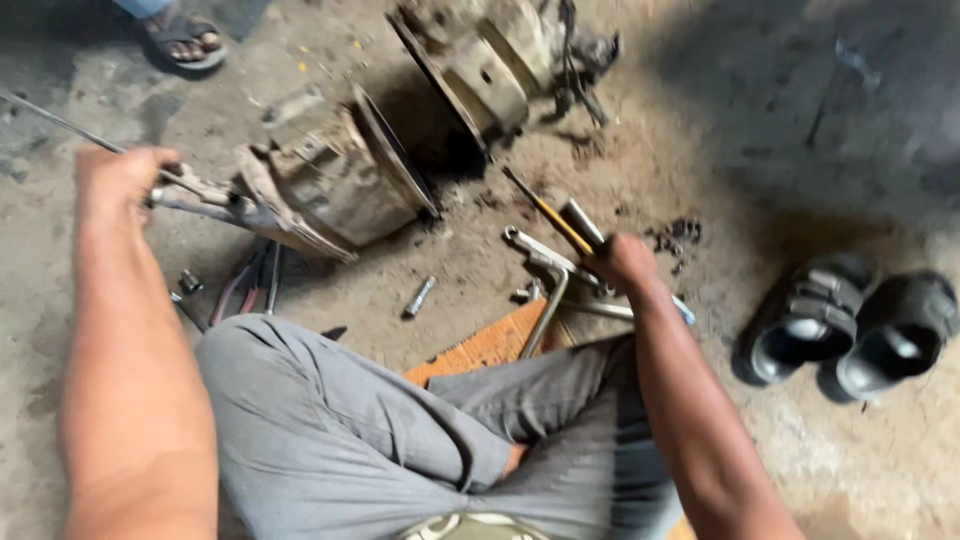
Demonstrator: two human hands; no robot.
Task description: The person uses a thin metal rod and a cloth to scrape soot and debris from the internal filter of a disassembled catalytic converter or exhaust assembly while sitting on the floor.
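Screwdriver (545,208) gripped in right hand (622,262) fingers; left hand (120,178) fingers clench a metal rod (60,125).

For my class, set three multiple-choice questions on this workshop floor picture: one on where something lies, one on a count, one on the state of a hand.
1. Where does the pair of dark sandals lie?
A. On the floor at the person's right
B. On top of the engine casing
C. In the person's lap

2. How many large metal casing parts lie on the floor ahead of the person?
A. One
B. Two
C. Four

3. What is the left hand doing?
A. Resting flat on the knee
B. Gripping a thin metal rod
C. Holding a sandal

Answers:
1. A, the sandals sit side by side on the bare floor beyond the right hand.
2. B, the near casing and the far casing lie apart.
3. B, the fingers close round the metal rod beside the near casing.
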